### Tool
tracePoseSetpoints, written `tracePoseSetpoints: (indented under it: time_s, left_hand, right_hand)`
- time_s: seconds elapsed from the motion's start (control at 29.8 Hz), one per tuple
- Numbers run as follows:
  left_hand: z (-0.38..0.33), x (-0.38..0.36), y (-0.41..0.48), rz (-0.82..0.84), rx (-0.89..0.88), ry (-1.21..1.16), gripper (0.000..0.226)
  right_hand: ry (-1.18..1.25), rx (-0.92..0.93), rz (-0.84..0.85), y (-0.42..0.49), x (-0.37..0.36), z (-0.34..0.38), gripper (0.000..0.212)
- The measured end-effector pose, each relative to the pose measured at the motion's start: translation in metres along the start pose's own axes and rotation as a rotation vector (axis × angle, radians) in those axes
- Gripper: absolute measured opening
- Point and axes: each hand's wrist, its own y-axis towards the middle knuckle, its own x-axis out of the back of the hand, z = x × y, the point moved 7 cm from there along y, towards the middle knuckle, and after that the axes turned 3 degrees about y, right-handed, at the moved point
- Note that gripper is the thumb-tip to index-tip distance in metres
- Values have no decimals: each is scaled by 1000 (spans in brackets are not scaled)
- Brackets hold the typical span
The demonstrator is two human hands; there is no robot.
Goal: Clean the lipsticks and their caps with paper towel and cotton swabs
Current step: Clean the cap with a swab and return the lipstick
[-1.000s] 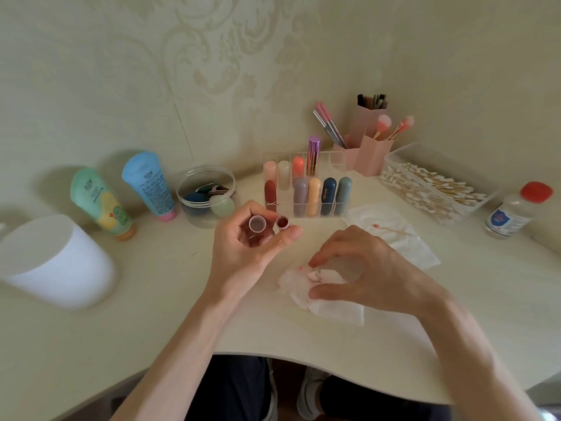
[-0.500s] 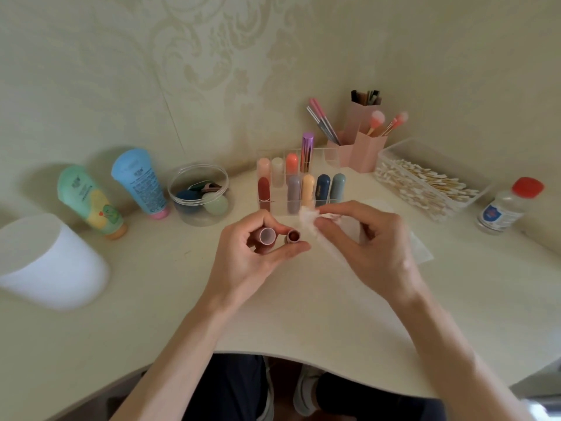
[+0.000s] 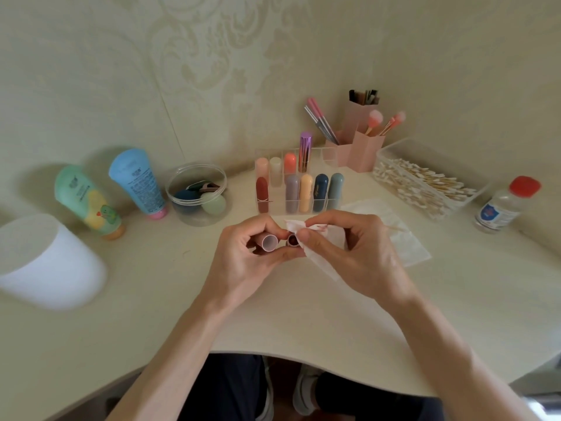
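My left hand (image 3: 247, 262) grips two small parts side by side: a pink lipstick cap (image 3: 269, 242) with its open end toward me, and the lipstick (image 3: 292, 240) with its dark red tip showing. My right hand (image 3: 349, 253) pinches a white paper towel (image 3: 318, 253) with red smears, holding it against the right side of the lipstick tip. Behind the hands a clear organizer (image 3: 306, 208) holds several capped lipsticks. A used cotton swab (image 3: 394, 228) lies on another paper towel (image 3: 406, 247) to the right.
A clear box of cotton swabs (image 3: 425, 183) and a red-capped bottle (image 3: 504, 205) stand at the right. Pink brush holders (image 3: 361, 147) sit in the corner. At the left are a white cup (image 3: 45, 262), two tubes (image 3: 136, 180) and a round clear jar (image 3: 197, 192).
My right hand picked the stained paper towel up off the table and brought it leftward against the lipstick. My left hand kept hold of the cap and lipstick.
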Motion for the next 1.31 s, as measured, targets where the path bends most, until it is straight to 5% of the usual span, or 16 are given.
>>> tracePoseSetpoints:
  time_s: [0.27,0.54,0.7,0.91,1.07,1.31]
  left_hand:
    - [-1,-5,0,26,37,-135,25]
    - [-10,2,1,-39,-14,-152,21]
    - [-3,8,4,-78,-18,-179,19]
    - [-6,7,1,-79,24,-274,14]
    - [1,-3,4,35,87,-325,60]
    - [0,-6,0,90,64,-307,41]
  right_hand:
    - [-216,0,-159,1,18,-5,6]
    - [-415,-145,180,-3,1,-30,14]
    - [-387,75,40,-1,0,-9,45]
    - [-216,152,2,-2,-15,9,23]
    - [-310,201,-115,-5,-4,10,26]
    - [-378,272,-212,-6,5,13,30]
